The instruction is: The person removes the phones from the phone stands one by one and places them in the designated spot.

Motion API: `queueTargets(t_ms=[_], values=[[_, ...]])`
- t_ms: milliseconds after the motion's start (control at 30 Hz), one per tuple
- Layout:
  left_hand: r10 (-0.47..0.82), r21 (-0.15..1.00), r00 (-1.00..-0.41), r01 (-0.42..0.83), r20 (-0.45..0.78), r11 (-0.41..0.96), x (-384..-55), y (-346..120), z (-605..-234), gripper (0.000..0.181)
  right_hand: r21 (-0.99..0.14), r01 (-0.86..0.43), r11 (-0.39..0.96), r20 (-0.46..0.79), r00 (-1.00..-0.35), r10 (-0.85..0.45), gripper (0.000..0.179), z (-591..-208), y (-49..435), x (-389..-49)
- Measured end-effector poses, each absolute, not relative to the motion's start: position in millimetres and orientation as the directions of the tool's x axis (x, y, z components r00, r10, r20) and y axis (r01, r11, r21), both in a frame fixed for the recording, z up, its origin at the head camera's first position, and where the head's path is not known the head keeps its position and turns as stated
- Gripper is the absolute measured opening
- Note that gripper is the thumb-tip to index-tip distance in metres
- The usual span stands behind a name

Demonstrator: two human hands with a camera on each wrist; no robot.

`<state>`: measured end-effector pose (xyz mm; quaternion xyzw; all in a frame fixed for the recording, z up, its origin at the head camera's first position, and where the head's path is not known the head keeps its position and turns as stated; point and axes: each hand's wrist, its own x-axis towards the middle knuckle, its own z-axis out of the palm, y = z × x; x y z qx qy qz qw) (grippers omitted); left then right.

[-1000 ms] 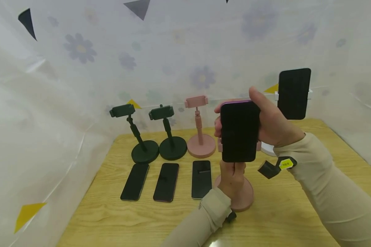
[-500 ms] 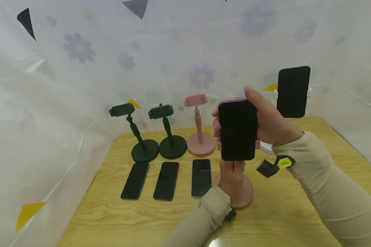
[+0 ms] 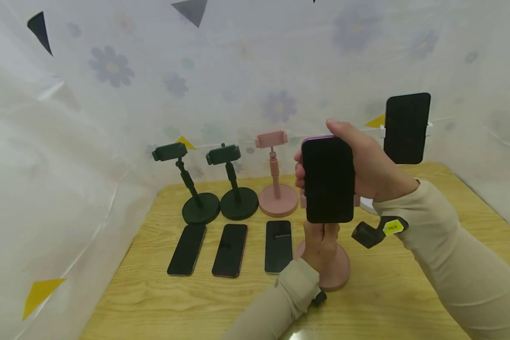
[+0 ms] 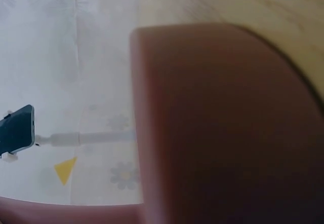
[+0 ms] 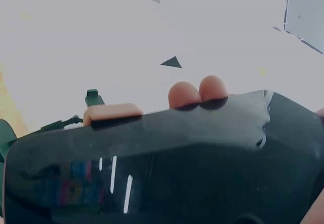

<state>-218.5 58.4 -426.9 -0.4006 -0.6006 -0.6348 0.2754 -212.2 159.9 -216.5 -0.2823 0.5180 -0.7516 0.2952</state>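
Here the right hand (image 3: 371, 165) grips a phone (image 3: 328, 182), the left hand (image 3: 320, 246) a stand (image 3: 339, 269) below.

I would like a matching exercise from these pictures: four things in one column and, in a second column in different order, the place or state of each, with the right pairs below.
Things
1. Purple-edged phone
2. Front pink stand
3. White stand
4. Rear pink stand

Places and states
A. Farthest right of the stands, carrying a black-screened phone
B. Held by the right grip, screen toward the head camera
C. Beside a dark green stand, carrying no phone
D. Nearest stand to the person, held by the left grip

Right pairs: 1-B, 2-D, 3-A, 4-C
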Motion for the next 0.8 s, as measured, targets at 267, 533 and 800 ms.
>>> queueTargets(t_ms=[267,533,800], values=[[0.127,0.527,-0.512,0.837,0.849,-0.146,-219,58,-424,0.01,-0.94,0.201,-0.276,0.076,-0.666,-0.742,0.06,-210,156,-213],[0.157,0.56,-0.539,0.812,0.828,-0.163,-206,52,-403,0.015,-0.941,0.204,-0.269,0.058,-0.689,-0.723,0.059,-207,157,-214],[0.157,0.569,-0.551,0.813,0.82,-0.121,-214,57,-421,0.011,-0.933,0.225,-0.281,0.05,-0.693,-0.72,0.058,-207,158,-213]])
